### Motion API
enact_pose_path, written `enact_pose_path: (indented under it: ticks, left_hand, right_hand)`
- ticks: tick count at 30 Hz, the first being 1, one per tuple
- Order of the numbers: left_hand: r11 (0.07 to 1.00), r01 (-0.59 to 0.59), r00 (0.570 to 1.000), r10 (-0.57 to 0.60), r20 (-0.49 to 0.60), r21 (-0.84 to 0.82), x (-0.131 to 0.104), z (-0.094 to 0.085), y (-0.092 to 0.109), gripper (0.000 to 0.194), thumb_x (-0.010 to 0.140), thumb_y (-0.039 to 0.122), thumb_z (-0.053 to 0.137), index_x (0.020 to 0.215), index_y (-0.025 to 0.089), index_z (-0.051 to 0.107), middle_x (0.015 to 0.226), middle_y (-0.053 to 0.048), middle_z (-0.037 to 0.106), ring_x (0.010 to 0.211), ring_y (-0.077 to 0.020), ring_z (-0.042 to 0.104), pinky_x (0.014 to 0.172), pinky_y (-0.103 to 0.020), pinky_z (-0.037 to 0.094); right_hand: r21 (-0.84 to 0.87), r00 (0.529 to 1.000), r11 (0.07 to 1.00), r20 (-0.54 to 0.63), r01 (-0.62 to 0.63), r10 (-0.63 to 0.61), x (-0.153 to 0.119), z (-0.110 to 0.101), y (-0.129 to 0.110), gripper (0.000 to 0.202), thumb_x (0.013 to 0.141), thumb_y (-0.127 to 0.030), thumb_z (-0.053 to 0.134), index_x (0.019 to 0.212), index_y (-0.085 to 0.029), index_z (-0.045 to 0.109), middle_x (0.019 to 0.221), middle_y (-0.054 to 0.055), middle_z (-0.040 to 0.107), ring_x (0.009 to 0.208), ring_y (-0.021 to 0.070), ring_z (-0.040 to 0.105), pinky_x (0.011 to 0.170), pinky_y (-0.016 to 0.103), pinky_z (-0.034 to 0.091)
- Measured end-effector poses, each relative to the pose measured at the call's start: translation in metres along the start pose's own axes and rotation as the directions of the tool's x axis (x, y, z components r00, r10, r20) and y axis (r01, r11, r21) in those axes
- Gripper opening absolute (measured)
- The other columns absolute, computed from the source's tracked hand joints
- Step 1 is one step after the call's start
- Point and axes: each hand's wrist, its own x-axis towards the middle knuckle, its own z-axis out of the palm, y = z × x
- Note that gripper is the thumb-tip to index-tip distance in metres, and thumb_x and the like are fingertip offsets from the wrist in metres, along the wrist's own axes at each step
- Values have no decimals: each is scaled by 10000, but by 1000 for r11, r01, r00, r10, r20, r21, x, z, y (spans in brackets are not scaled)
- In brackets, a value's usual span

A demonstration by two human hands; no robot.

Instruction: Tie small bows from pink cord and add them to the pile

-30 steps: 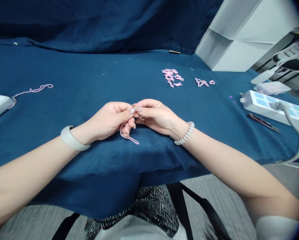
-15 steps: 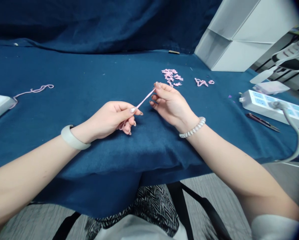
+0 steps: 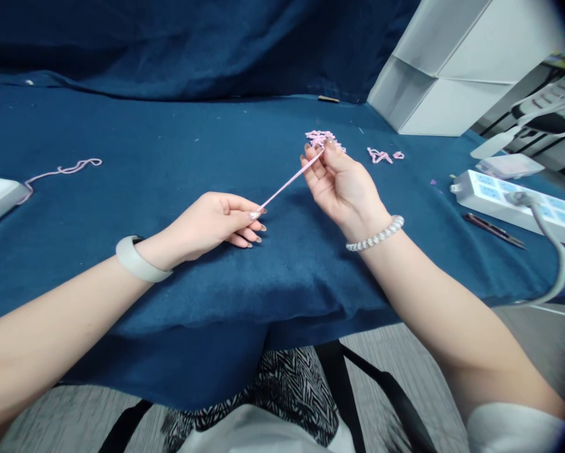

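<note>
Pink cord slants taut between both hands, left low, right raised, fingertips pinched shut.

Even, moderately bright light leaves soft shadows. Wide-angle distortion stretches the edges; the far right corner darkens and blurs.

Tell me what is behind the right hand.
Behind the right hand, part of a pile of pink cord shows on the blue cloth; the hand hides the rest.
</note>
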Motion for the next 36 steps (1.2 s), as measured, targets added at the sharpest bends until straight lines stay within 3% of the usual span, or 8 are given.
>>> enact_pose_path:
  ticks: [6, 11, 16, 19, 23, 26, 30, 36]
  left_hand:
    - [995, -15, 999, 10, 46, 104, -1, -2, -1, 127, 820, 217, 707, 873, 101, 705, 809, -90, 749, 715, -151, 729, 603, -182, 590]
    - [989, -67, 998, 64, 26, 131, 0, 2, -1, 187, 824, 268, 704, 863, 87, 684, 791, -102, 735, 659, -144, 708, 566, -198, 581]
    - [955, -208, 969, 230, -89, 212, 2, 10, -2, 401, 817, 232, 695, 1182, 85, 622, 1018, -136, 728, 692, -129, 690, 513, -179, 539]
    - [955, -231, 968, 244, -51, 187, 2, 14, -1, 558, 797, 238, 718, 1306, 72, 560, 1103, -154, 717, 714, -125, 686, 537, -179, 529]
    - [957, -235, 971, 223, 85, 168, 3, 14, 2, 316, 803, 240, 711, 1072, 76, 689, 891, -90, 750, 641, -97, 650, 592, -192, 532]
    - [953, -240, 969, 226, 95, 187, 3, 10, 2, 125, 799, 215, 707, 853, 102, 710, 751, -41, 725, 571, -68, 602, 536, -161, 479]
    - [942, -257, 965, 237, 113, 215, 3, 3, 1, 129, 780, 230, 728, 853, 125, 724, 725, -21, 711, 581, -68, 588, 543, -158, 454]
    - [884, -310, 947, 255, 194, 349, 1, -1, -3, 178, 799, 278, 686, 914, 166, 764, 827, -24, 750, 703, -122, 649, 649, -207, 483]
  right_hand:
    - [4, 1000, 1000, 26, 5, -5, 1, -4, 0, 159, 915, -100, 558, 794, -202, 544, 698, -75, 567, 533, 14, 517, 768, 175, 560]
    - [-135, 986, 988, 160, 68, -46, -4, 0, 6, 205, 807, -214, 745, 750, -207, 549, 771, -63, 570, 606, 28, 528, 747, 201, 550]
    - [-221, 975, 971, 221, 86, -36, -21, 24, 0, 195, 835, -281, 718, 771, -206, 549, 832, -39, 574, 713, 47, 567, 746, 196, 533]
    - [-214, 969, 972, 242, 100, -47, -34, 37, -5, 169, 860, -307, 688, 802, -210, 562, 866, -33, 578, 760, 53, 582, 747, 200, 528]
    - [-177, 965, 980, 258, 89, -41, -42, 40, -5, 179, 841, -305, 710, 802, -204, 568, 846, -48, 568, 777, 42, 586, 771, 199, 514]
    - [-183, 970, 979, 239, 88, -42, -40, 36, -6, 177, 834, -312, 719, 809, -207, 578, 827, -47, 563, 769, 44, 588, 759, 197, 515]
    - [-182, 977, 978, 203, 105, -67, -33, 28, -10, 159, 844, -302, 712, 804, -216, 584, 820, -45, 558, 735, 41, 576, 749, 194, 522]
    - [-250, 962, 955, 256, 160, -94, -25, 15, -12, 171, 846, -321, 708, 783, -225, 581, 818, -44, 549, 692, 37, 537, 728, 178, 509]
